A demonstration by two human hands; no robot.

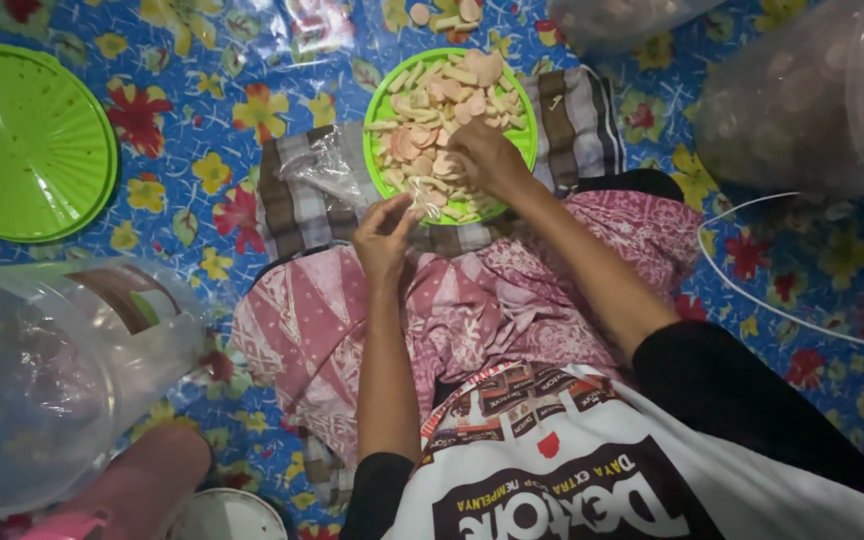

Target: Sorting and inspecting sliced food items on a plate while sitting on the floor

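Observation:
A green round plate [384,100] heaped with pale and pink cracker pieces [432,120] rests on a checked cloth over my lap. My right hand [487,155] lies on the heap with fingers curled over the crackers; whether it grips any is hidden. My left hand [384,235] hovers at the plate's near edge, its fingers pinching the edge of a small clear plastic bag [327,165] that lies to the left of the plate.
A green lid [27,140] lies at the far left on the flowered blue mat. A large clear plastic jar [42,380] lies at the lower left beside a pink object [142,485]. Clear bags of crackers [802,90] sit at the upper right.

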